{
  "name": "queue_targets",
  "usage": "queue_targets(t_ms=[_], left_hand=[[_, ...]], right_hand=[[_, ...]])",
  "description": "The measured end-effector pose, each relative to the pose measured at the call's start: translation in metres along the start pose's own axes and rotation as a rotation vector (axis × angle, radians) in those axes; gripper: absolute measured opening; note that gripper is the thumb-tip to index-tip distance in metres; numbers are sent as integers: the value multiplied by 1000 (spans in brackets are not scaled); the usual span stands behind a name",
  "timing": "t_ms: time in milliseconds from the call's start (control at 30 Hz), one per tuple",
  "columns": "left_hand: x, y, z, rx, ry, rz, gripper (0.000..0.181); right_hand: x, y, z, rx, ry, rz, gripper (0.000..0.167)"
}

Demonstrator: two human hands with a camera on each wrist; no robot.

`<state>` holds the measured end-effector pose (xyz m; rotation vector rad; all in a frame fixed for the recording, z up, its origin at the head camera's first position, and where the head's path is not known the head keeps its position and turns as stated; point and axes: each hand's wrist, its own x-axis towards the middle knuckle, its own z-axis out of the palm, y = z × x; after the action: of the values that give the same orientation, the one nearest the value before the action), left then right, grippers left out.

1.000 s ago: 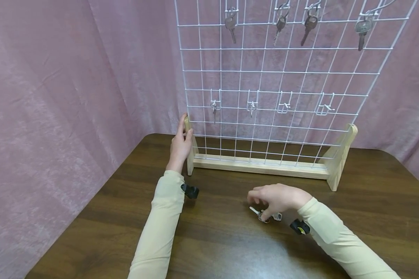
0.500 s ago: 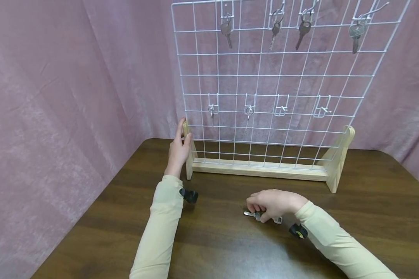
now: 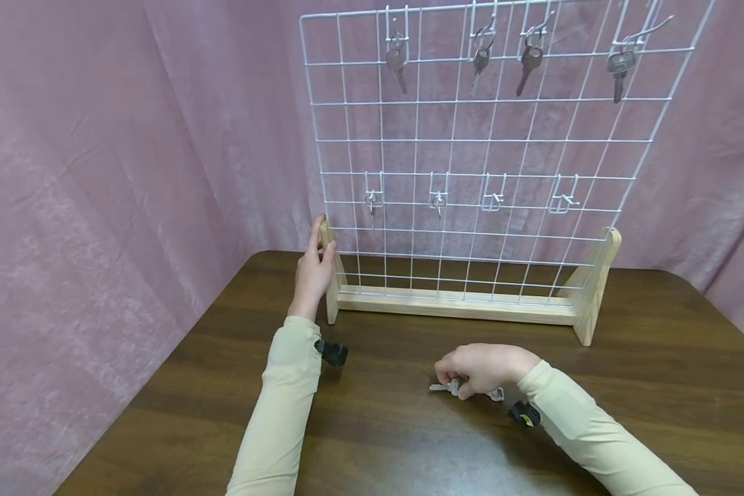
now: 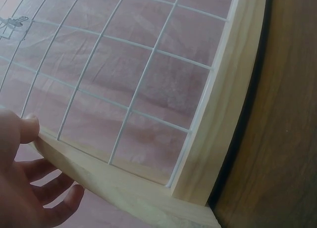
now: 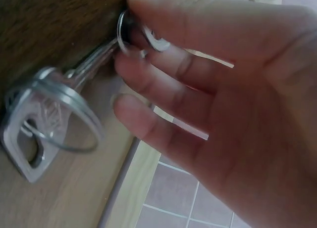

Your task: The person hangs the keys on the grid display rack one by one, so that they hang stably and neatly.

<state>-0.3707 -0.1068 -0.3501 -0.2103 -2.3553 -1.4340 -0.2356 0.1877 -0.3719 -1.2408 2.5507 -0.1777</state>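
Note:
My left hand [image 3: 312, 275] grips the wooden side post [image 3: 324, 238] of a white wire grid rack [image 3: 434, 272]. In the left wrist view, the thumb lies on one side of the post [image 4: 124, 193] and the fingers curl on the other. Low over the table, my right hand [image 3: 488, 365] pinches a key [image 3: 444, 388] by its bow end, the blade pointing left. Its split ring [image 5: 120, 32] shows between thumb and fingers in the right wrist view. Beside that hand another key [image 5: 42, 124] with a ring lies on the wood, partly hidden in the head view [image 3: 496, 395].
Several keys hang on the upper hooks, among them one at the far right [image 3: 621, 65]. Two lower hooks carry keys [image 3: 372, 203] [image 3: 438, 203]; two lower hooks [image 3: 492, 200] [image 3: 561, 201] are bare. Brown table [image 3: 372, 441] lies in front, pink curtain [image 3: 130, 172] behind.
My right fingers have closed on the key, whose blade has swung round to point straight left. The left hand stays on the post. The head view has shifted slightly upward.

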Motion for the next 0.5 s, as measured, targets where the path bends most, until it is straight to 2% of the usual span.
queue_targets(t_ms=[267,500], left_hand=[[1,1,0,5,11,16,54],[1,1,0,8,8,12,54]], right_hand=[[-4,4,-4,-9,-3,-32,31],[-8,7,-10,-40,44,-64,38]])
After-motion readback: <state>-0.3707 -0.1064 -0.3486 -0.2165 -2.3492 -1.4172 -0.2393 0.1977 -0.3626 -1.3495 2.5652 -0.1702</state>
